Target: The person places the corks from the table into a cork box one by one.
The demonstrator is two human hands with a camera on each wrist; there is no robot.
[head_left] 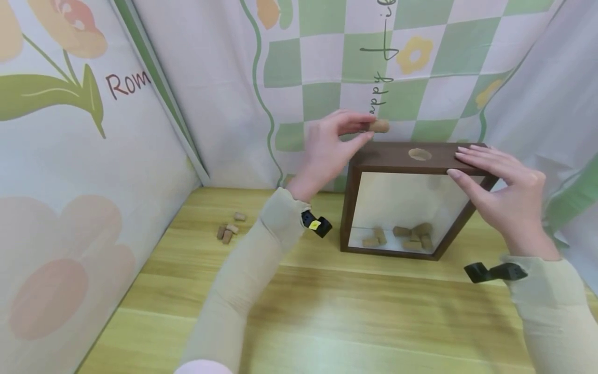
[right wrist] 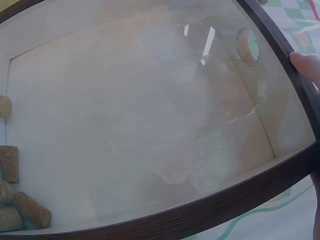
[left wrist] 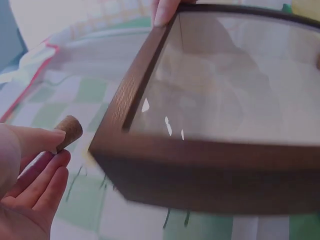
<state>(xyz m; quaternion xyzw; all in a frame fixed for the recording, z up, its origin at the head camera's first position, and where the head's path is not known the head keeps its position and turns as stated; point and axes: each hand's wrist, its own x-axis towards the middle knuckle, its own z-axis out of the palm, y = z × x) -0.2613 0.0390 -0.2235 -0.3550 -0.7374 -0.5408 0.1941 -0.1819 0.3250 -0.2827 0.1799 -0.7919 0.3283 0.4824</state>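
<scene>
Between thumb and fingertips my left hand (head_left: pixel 329 148) pinches a cork (head_left: pixel 379 125), held just above the left end of a dark brown wooden box frame (head_left: pixel 350 208). In the left wrist view the cork (left wrist: pixel 71 131) is a short brown cylinder beside the frame's corner. The box stands upright, with a clear front and a round hole (head_left: pixel 420 154) in its top. My right hand (head_left: pixel 509 187) rests on the top's right end, thumb at the front edge. Several corks (head_left: pixel 413 236) lie inside on the box's floor; some show in the right wrist view (right wrist: pixel 31 210).
Several loose corks (head_left: pixel 227 234) lie on the wood-grain table (head_left: pixel 299 317) to the left, beyond my left forearm. A checkered green and white curtain (head_left: pixel 322 57) hangs close behind the box. A flower-printed panel (head_left: pixel 60 218) borders the table's left side.
</scene>
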